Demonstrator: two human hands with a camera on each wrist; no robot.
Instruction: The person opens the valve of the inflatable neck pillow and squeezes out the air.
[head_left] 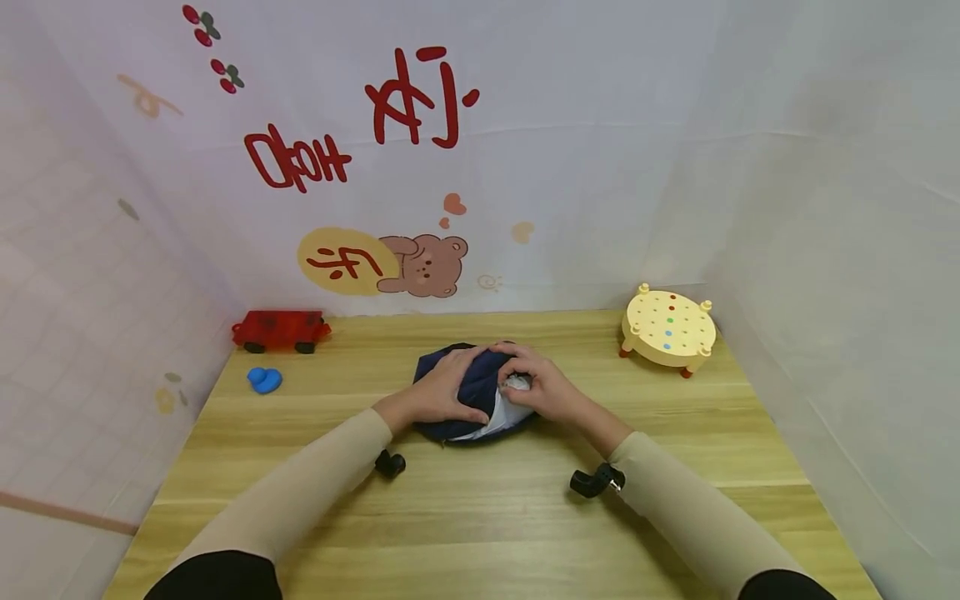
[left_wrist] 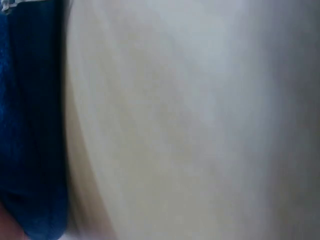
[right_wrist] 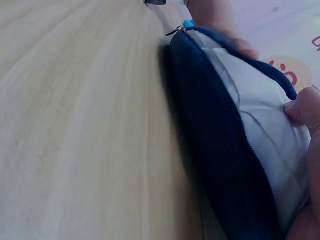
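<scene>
A navy zippered pouch (head_left: 480, 383) lies on the table, its zipper undone and its white lining (right_wrist: 260, 95) showing. My left hand (head_left: 442, 387) grips the pouch's left side, fingers over the far part and thumb by the opening. On the other side, my right hand (head_left: 551, 390) holds the pouch at the lining, thumb and fingers curled. Something pale and shiny shows inside that curl; whether it is lining or a separate item I cannot tell. The zipper end (right_wrist: 181, 29) appears in the right wrist view. Only the pouch's blue edge (left_wrist: 35, 125) fills the left wrist view's side.
At the back left of the wooden table (head_left: 480, 517) stand a red toy wagon (head_left: 281, 331) and a blue toy duck (head_left: 265, 380). A round yellow pegged stand (head_left: 670, 327) with short legs is at the back right. White printed cloth walls (head_left: 585, 183) enclose the table.
</scene>
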